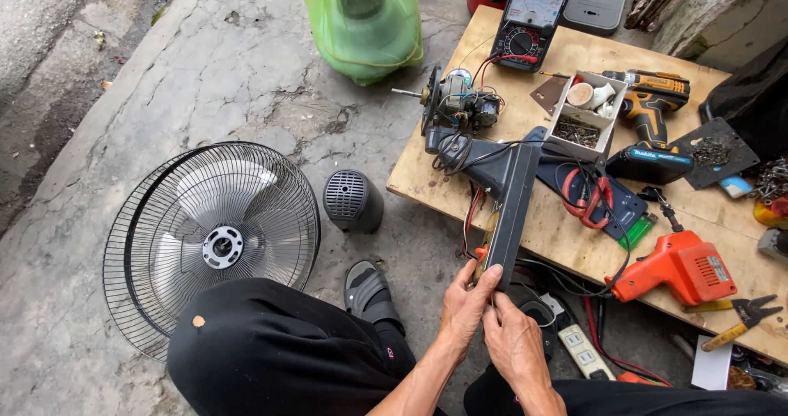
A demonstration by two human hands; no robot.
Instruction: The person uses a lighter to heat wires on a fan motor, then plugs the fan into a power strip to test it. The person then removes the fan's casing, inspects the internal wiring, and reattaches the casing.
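A dark grey fan neck and stand column (510, 198) lies across the edge of a low wooden board (574, 243), with the bare fan motor (458, 102) at its far end and loose wires along it. My left hand (466, 305) grips the near end of the column from the left. My right hand (515, 342) presses fingers against the same end from below right. An orange part (481, 252) shows beside the column near my left thumb.
Fan guard with blade (215, 239) and black motor cover (353, 200) lie on the concrete at left. On the board: analogue multimeter (531, 18), parts box (584, 114), cordless drill (652, 124), orange electric drill (680, 266), pliers (743, 317). Power strip (579, 346) is near my knee; green bag (363, 22) stands behind.
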